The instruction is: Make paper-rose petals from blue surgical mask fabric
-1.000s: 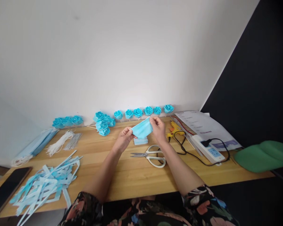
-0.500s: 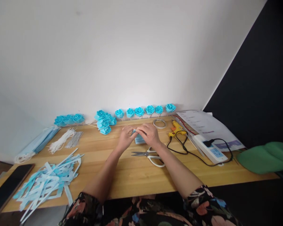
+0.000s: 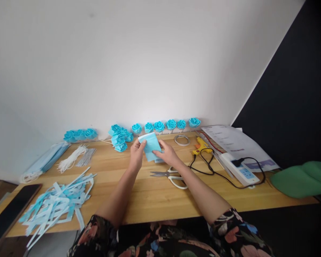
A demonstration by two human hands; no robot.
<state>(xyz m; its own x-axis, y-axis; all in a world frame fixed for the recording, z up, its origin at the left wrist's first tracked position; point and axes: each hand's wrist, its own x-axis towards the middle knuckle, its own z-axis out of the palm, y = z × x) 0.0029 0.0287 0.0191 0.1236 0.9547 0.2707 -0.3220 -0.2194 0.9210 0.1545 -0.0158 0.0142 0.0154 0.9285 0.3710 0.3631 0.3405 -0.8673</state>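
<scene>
Between both hands, a light-blue sheet of face-mask fabric (image 3: pixel 151 146) with a white top edge is held up above the table. My left hand (image 3: pixel 137 152) grips its left side, thumb in front. On the right side, my right hand (image 3: pixel 167 153) pinches it between thumb and fingers. Part of another pale-blue piece (image 3: pixel 158 161) shows low behind the sheet, mostly hidden. White-handled scissors (image 3: pixel 169 175) lie open on the wood just in front of my right hand, partly under the forearm.
Blue fabric roses (image 3: pixel 159 126) line the wall. Left are face masks (image 3: pixel 46 160), white cords (image 3: pixel 71 159), grey strips (image 3: pixel 86 157), cut fabric strips (image 3: pixel 59 205) and a phone (image 3: pixel 12 212). Right are a wire coil (image 3: pixel 182 140), a yellow glue gun (image 3: pixel 202 146), a power strip (image 3: pixel 240 170) and a green object (image 3: pixel 301 179).
The blue fabric, mostly hidden under my close-together hands before, is now lifted and faces me. My hands have moved apart to its two sides.
</scene>
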